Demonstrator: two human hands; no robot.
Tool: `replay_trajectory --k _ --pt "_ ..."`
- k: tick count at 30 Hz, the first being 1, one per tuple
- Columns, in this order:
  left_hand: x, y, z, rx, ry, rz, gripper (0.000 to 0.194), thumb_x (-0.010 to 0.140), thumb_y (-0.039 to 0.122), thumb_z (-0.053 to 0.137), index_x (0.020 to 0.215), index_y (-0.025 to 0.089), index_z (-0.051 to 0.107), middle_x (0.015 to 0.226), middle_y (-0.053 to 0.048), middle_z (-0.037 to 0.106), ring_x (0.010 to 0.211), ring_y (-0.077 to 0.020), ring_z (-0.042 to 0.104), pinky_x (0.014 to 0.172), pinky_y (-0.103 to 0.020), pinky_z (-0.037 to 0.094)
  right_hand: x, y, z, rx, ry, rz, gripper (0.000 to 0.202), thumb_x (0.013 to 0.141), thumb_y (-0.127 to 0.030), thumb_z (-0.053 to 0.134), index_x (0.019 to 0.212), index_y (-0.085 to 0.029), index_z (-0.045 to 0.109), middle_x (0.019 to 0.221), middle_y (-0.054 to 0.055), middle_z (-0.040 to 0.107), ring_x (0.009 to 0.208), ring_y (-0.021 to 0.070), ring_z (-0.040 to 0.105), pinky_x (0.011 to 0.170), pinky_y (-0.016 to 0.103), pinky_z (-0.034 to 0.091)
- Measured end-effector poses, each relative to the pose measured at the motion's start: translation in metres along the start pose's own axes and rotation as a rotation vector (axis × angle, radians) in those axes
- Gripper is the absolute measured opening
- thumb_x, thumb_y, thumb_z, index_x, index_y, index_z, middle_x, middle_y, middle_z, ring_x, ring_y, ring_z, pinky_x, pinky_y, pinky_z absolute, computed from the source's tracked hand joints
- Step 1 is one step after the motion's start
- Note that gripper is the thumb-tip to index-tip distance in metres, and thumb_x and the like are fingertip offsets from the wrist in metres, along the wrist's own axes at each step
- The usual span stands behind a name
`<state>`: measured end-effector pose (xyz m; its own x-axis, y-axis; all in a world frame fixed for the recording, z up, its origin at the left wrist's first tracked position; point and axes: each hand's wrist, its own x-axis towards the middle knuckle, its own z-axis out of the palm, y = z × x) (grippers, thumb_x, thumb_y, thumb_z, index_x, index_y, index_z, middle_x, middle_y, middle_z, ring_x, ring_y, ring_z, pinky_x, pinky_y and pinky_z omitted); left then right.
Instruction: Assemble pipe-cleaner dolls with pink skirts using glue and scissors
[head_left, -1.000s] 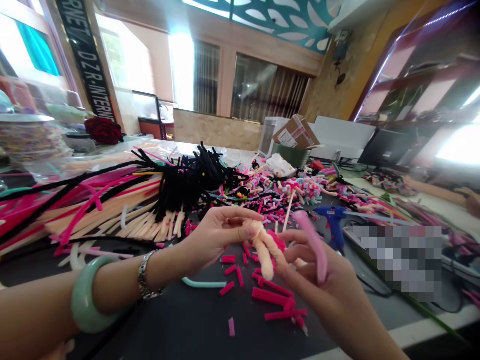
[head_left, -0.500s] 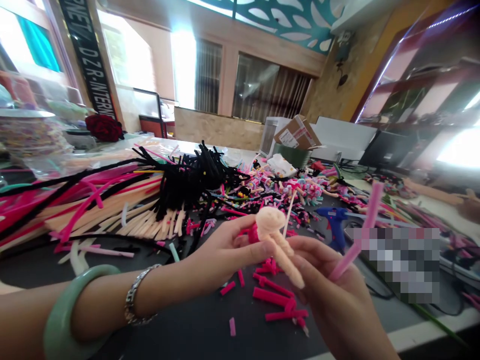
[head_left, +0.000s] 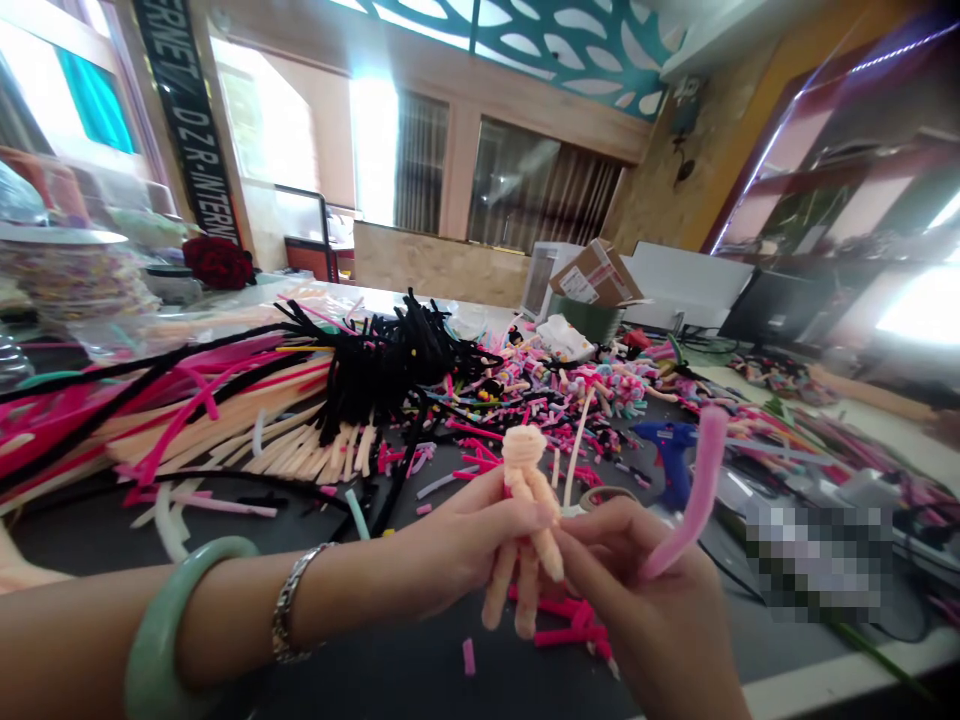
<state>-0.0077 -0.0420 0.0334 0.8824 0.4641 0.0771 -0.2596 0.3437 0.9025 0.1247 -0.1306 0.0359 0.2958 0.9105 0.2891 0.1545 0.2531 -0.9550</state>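
A small cream figure (head_left: 524,450) made of fuzzy stems, with a round wound head and dangling limbs, is in front of me at the centre. My left hand (head_left: 480,525), with a green bangle and a silver bracelet on its arm, pinches the figure at its body. From the right, my right hand (head_left: 637,570) has its fingertips together beside the figure's arm. A pink fuzzy stem (head_left: 701,480) sticks up out of my right hand, held against the palm. Cut red-pink pieces (head_left: 570,635) lie on the dark table below the hands.
A blue glue gun (head_left: 675,460) lies right of centre. Black stems (head_left: 375,370) and cream stems (head_left: 330,450) spread to the left. A heap of small colourful pieces (head_left: 517,385) fills the middle. Behind it stands a cardboard box (head_left: 600,275).
The figure has turned more upright, and its lower limbs now show below my left hand. The pink stem has shifted left and down with my right hand.
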Motion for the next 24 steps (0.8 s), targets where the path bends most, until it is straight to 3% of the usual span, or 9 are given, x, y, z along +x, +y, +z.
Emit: replay_trajectory --k 3,6,10,12,15,17,20,22,24 --pt "-0.002 -0.001 0.002 -0.022 0.009 -0.038 0.024 0.081 0.039 0.056 0.091 0.018 0.049 0.061 0.001 0.06 0.038 -0.0114 0.056 0.031 -0.016 0.036 -0.001 0.003 0.001 -0.316 0.076 -0.246 0.008 0.075 -0.025 0.071 0.068 -0.021 0.069 0.05 -0.003 0.065 0.04 0.0124 0.059 0.039 0.02 0.047" --pt "-0.002 -0.002 -0.001 0.068 0.04 -0.092 0.022 0.086 0.038 0.049 0.087 0.017 0.049 0.049 0.002 0.057 0.032 -0.0104 0.051 0.03 -0.015 0.034 -0.002 0.006 0.002 -0.515 0.051 -0.483 0.009 0.079 -0.019 0.065 0.071 -0.022 0.068 0.055 -0.004 0.068 0.044 0.0107 0.061 0.045 0.018 0.048" --pt "-0.002 -0.003 -0.006 0.111 0.17 -0.098 0.018 0.083 0.035 0.055 0.085 0.018 0.047 0.047 0.005 0.057 0.029 -0.0087 0.048 0.029 -0.014 0.034 -0.002 0.009 0.003 -0.675 -0.071 -0.748 0.017 0.08 -0.01 0.057 0.09 -0.02 0.068 0.084 0.003 0.077 0.071 0.0163 0.073 0.061 0.021 0.055" --pt "0.0 -0.001 -0.008 0.131 0.191 -0.078 0.019 0.081 0.036 0.054 0.079 0.017 0.05 0.045 0.003 0.056 0.028 -0.0085 0.046 0.027 -0.014 0.033 -0.002 0.009 0.002 -0.704 -0.093 -0.813 0.027 0.08 -0.007 0.056 0.101 -0.019 0.067 0.096 0.006 0.076 0.084 0.0181 0.073 0.07 0.022 0.057" --pt "0.003 0.005 -0.014 0.204 0.233 -0.021 0.021 0.077 0.034 0.054 0.072 0.014 0.055 0.045 -0.001 0.058 0.027 -0.0071 0.04 0.025 -0.015 0.031 0.001 0.007 -0.006 -0.657 -0.075 -0.752 0.029 0.08 -0.008 0.057 0.104 -0.023 0.067 0.1 0.003 0.075 0.082 0.0159 0.072 0.072 0.022 0.056" --pt "0.005 0.008 -0.02 0.21 0.297 0.074 0.02 0.075 0.033 0.056 0.071 0.013 0.057 0.045 0.0 0.056 0.031 -0.0071 0.042 0.027 -0.015 0.033 0.006 0.002 -0.015 -0.65 0.05 -0.645 0.022 0.08 -0.013 0.061 0.096 -0.025 0.069 0.086 -0.001 0.075 0.062 0.0122 0.068 0.059 0.02 0.055" --pt "0.008 0.011 -0.027 0.207 0.323 0.074 0.021 0.073 0.031 0.054 0.069 0.012 0.058 0.046 -0.002 0.056 0.035 -0.0089 0.045 0.029 -0.016 0.035 0.016 -0.008 -0.03 -0.612 0.275 -0.436 0.009 0.081 -0.022 0.063 0.089 -0.023 0.069 0.068 -0.002 0.069 0.039 0.0076 0.05 0.036 0.019 0.04" --pt "0.009 0.011 -0.03 0.212 0.3 0.057 0.019 0.072 0.031 0.056 0.067 0.012 0.057 0.048 -0.001 0.055 0.034 -0.0086 0.045 0.028 -0.016 0.035 0.023 -0.016 -0.039 -0.462 0.391 -0.374 0.005 0.084 -0.024 0.061 0.086 -0.022 0.064 0.078 0.0 0.07 0.038 0.0062 0.046 0.033 0.019 0.036" --pt "0.009 0.011 -0.032 0.214 0.26 0.052 0.018 0.07 0.03 0.059 0.067 0.013 0.056 0.053 -0.001 0.057 0.034 -0.0076 0.045 0.028 -0.016 0.034 0.028 -0.022 -0.046 -0.332 0.473 -0.402 0.003 0.085 -0.025 0.06 0.085 -0.021 0.059 0.086 0.002 0.069 0.039 0.0053 0.045 0.036 0.02 0.039"
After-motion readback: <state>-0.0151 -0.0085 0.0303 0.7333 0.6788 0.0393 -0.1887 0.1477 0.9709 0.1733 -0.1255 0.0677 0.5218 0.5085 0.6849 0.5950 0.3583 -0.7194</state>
